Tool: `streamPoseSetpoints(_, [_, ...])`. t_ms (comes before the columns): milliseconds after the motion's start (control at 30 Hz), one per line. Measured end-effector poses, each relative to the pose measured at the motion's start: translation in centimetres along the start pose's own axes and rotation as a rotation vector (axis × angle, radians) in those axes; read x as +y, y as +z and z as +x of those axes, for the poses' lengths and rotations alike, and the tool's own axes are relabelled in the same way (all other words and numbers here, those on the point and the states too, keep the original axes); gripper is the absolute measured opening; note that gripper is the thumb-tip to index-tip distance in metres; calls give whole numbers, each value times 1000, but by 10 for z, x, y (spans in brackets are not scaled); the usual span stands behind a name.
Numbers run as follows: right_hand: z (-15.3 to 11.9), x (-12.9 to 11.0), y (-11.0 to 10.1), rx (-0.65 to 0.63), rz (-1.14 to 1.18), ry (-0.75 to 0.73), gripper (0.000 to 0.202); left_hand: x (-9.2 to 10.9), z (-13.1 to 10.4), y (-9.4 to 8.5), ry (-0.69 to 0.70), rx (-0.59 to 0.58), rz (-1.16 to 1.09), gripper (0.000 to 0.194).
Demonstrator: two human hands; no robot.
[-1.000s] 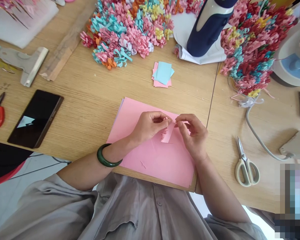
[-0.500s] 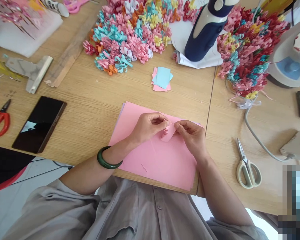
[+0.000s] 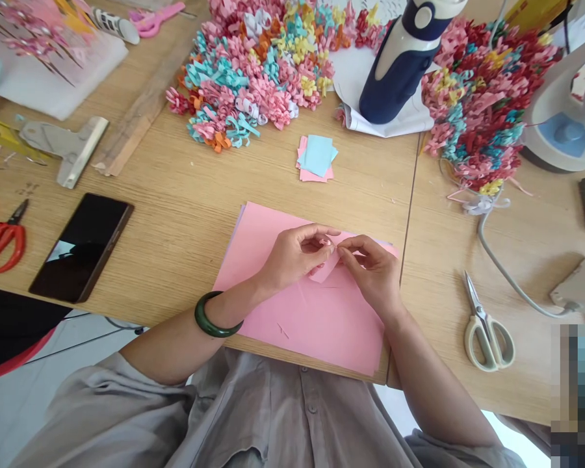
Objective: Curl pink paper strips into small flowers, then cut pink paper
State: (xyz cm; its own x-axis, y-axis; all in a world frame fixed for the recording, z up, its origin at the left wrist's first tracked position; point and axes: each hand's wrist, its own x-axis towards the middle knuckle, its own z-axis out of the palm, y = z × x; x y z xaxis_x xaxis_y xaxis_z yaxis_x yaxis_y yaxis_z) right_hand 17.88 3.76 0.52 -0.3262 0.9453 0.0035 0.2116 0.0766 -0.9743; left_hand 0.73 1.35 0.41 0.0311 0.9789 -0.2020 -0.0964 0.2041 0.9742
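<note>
Over a pink paper sheet (image 3: 316,325), my two hands meet at a small pink paper piece (image 3: 324,270). My left hand (image 3: 297,257), with a green bangle (image 3: 208,314) at its wrist, pinches the piece between thumb and fingers. A curled, fringed part of the paper shows partly among those fingers. The thumb and forefinger of my right hand (image 3: 370,270) are closed on the upper right edge of the same piece. Thin pink paper scraps (image 3: 283,330) lie on the sheet below. Beyond it sits a small stack of blue and pink paper squares (image 3: 318,156).
Heaps of curled paper flowers (image 3: 263,71) lie at the back, beside a dark blue bottle (image 3: 394,65). White-handled scissors (image 3: 487,331) rest at right. A phone (image 3: 82,247), red-handled scissors (image 3: 4,244) and a large metal clip (image 3: 68,146) are at left.
My hands have come closer together at the paper piece. My left fingers now cover more of the curled fringe, and the left forefinger has stretched out to the right.
</note>
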Motion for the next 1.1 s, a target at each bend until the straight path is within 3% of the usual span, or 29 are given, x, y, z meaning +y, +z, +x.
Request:
streamPoseSetpoints(167, [-1,2,1,1,-165,-147,6,-2,0,2,11,6,51,37])
streamPoseSetpoints(400, [0,9,0,51,-556,-621,16,-2,-1,2,2,32,-35,33])
streamPoseSetpoints(500, [1,10,-2,56,-610,-668,17,-1,0,2,-25,33,-76,33])
streamPoseSetpoints(667, [-2,6,-3,35,-474,-521,16,3,1,-1,-71,11,-145,38])
streamPoseSetpoints(767, [-3,1,-2,22,-234,-260,11,3,1,-2,-56,38,-154,38])
streamPoseSetpoints(900, [-1,-6,0,62,108,92,24,2,1,-1,10,61,-68,38])
streamPoseSetpoints(1100, [2,-6,-1,-33,124,183,27,1,-1,1,66,35,21,34])
